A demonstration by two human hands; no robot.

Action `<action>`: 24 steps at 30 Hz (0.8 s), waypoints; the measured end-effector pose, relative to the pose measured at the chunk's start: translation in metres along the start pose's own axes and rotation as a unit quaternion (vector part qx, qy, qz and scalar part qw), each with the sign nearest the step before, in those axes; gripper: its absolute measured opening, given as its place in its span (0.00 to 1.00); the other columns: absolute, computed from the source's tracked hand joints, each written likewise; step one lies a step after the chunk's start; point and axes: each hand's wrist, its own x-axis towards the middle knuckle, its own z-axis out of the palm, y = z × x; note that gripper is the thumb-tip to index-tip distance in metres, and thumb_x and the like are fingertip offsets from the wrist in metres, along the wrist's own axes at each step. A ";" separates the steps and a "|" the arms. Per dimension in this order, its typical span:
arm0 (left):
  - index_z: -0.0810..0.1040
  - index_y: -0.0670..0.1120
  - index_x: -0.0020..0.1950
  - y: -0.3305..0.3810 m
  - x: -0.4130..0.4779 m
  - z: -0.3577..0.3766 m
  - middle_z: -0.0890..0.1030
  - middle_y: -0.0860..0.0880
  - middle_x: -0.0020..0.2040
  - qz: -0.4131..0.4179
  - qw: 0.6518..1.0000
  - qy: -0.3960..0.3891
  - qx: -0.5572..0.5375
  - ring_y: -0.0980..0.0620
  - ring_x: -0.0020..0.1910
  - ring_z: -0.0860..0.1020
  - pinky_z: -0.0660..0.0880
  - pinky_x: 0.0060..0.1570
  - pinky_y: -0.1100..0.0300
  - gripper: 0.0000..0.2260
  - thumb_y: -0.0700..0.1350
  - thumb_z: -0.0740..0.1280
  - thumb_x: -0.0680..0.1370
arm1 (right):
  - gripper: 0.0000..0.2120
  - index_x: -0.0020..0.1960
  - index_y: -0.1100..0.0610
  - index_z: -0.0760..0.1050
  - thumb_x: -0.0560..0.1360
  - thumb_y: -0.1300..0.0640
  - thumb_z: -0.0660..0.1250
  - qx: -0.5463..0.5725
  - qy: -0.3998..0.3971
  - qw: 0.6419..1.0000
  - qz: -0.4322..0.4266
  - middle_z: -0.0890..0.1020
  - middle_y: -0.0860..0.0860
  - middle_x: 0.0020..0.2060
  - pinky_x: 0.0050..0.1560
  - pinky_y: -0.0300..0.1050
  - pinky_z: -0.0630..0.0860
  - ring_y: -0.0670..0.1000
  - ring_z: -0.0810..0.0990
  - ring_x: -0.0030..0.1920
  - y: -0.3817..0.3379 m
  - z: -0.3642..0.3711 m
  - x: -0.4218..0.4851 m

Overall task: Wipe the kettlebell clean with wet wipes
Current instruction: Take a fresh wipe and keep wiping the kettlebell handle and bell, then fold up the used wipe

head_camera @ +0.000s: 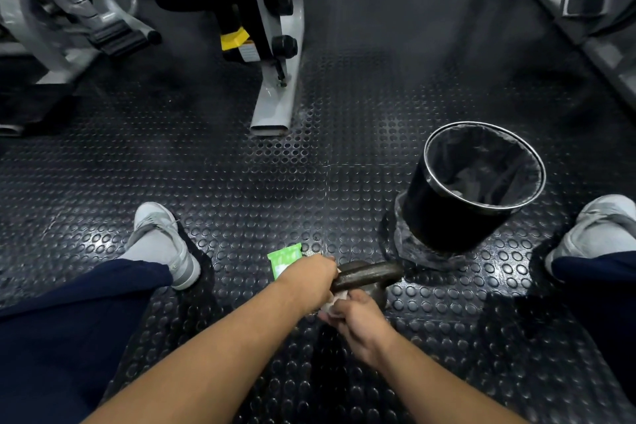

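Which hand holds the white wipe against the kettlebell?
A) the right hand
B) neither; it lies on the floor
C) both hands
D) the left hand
A: the right hand holds the white wipe against the kettlebell, while the left hand grips the handle.

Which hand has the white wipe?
The right hand, the one nearer the camera, holds the wipe. The left hand grips the kettlebell instead.
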 end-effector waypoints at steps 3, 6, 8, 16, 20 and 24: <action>0.82 0.44 0.60 0.001 -0.003 -0.003 0.82 0.46 0.63 -0.003 1.000 -0.003 -0.008 0.43 0.55 0.82 0.80 0.54 0.55 0.13 0.42 0.69 0.76 | 0.12 0.52 0.66 0.77 0.77 0.79 0.60 0.039 0.042 0.998 -0.007 0.87 0.58 0.41 0.44 0.41 0.84 0.54 0.87 0.45 0.000 -0.001 -0.003; 0.80 0.45 0.63 -0.001 -0.010 -0.007 0.82 0.45 0.59 -0.006 0.999 -0.016 -0.030 0.44 0.56 0.81 0.79 0.56 0.54 0.14 0.47 0.70 0.78 | 0.13 0.54 0.69 0.78 0.77 0.79 0.60 0.043 0.038 0.998 0.021 0.86 0.64 0.47 0.41 0.42 0.85 0.58 0.87 0.47 -0.009 -0.011 -0.011; 0.76 0.48 0.70 0.000 -0.021 -0.006 0.80 0.44 0.65 -0.011 0.998 -0.012 -0.069 0.45 0.60 0.80 0.78 0.60 0.51 0.20 0.52 0.69 0.80 | 0.12 0.55 0.70 0.79 0.77 0.79 0.61 0.012 0.012 0.999 0.043 0.86 0.65 0.48 0.42 0.43 0.86 0.59 0.87 0.48 -0.023 -0.023 -0.021; 0.80 0.56 0.68 0.025 -0.057 -0.054 0.83 0.55 0.60 -0.013 0.960 0.040 -0.277 0.55 0.57 0.82 0.79 0.60 0.52 0.24 0.60 0.76 0.74 | 0.12 0.62 0.66 0.78 0.78 0.71 0.68 -0.073 -0.056 0.996 0.022 0.86 0.65 0.53 0.37 0.49 0.86 0.61 0.87 0.48 -0.097 -0.047 -0.052; 0.85 0.57 0.53 0.042 -0.056 -0.075 0.85 0.57 0.45 -0.020 0.936 0.106 -0.336 0.57 0.44 0.82 0.80 0.50 0.52 0.12 0.52 0.78 0.71 | 0.09 0.57 0.63 0.81 0.77 0.69 0.70 -0.107 -0.062 0.990 -0.066 0.86 0.63 0.52 0.46 0.53 0.86 0.58 0.87 0.46 -0.133 -0.041 -0.065; 0.85 0.53 0.45 0.052 -0.048 -0.086 0.86 0.54 0.38 -0.020 0.887 0.156 -0.435 0.60 0.38 0.84 0.80 0.45 0.57 0.03 0.49 0.77 0.75 | 0.10 0.54 0.62 0.81 0.74 0.69 0.74 -0.202 -0.029 0.965 -0.164 0.84 0.61 0.47 0.55 0.57 0.82 0.57 0.83 0.47 -0.164 -0.048 -0.072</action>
